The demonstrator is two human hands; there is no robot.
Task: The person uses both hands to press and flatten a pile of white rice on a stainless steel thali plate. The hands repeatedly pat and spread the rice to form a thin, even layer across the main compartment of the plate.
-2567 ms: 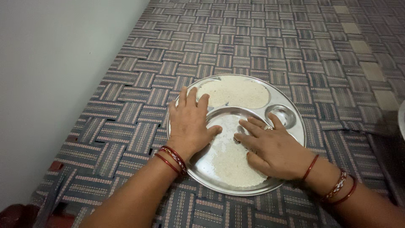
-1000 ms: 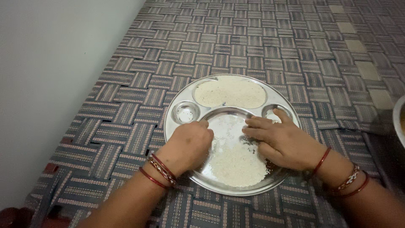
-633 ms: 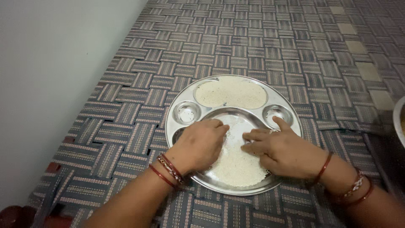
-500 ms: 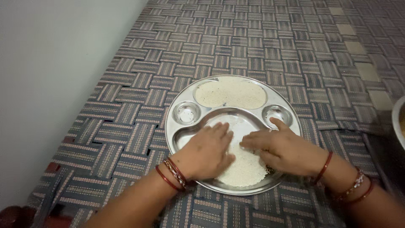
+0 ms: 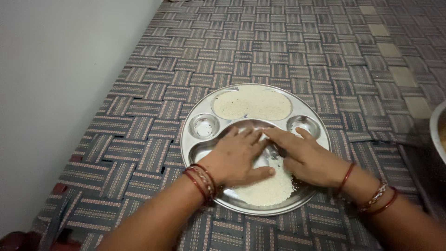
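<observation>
A round steel plate with compartments (image 5: 195,144) lies on a woven bed surface. Its far compartment holds a flat layer of white grains (image 5: 253,104). The large near compartment holds a loose heap of the same white grains (image 5: 267,188). My left hand (image 5: 237,158) lies flat on these grains, fingers apart and stretched toward the far rim. My right hand (image 5: 304,155) rests beside it, fingers spread, fingertips touching the left hand's fingertips. Both wrists wear red bangles. Neither hand holds anything.
Two small round cups in the plate, left (image 5: 203,125) and right (image 5: 303,124), hold only a few grains. The woven strap surface (image 5: 288,51) stretches far ahead. A pale wall (image 5: 60,79) runs along the left. A metal vessel's rim (image 5: 439,135) shows at the right edge.
My left hand went from the plate's left rim into the near compartment, curled, then flattened and slid forward over the grains. My right hand shifted left until the fingertips met.
</observation>
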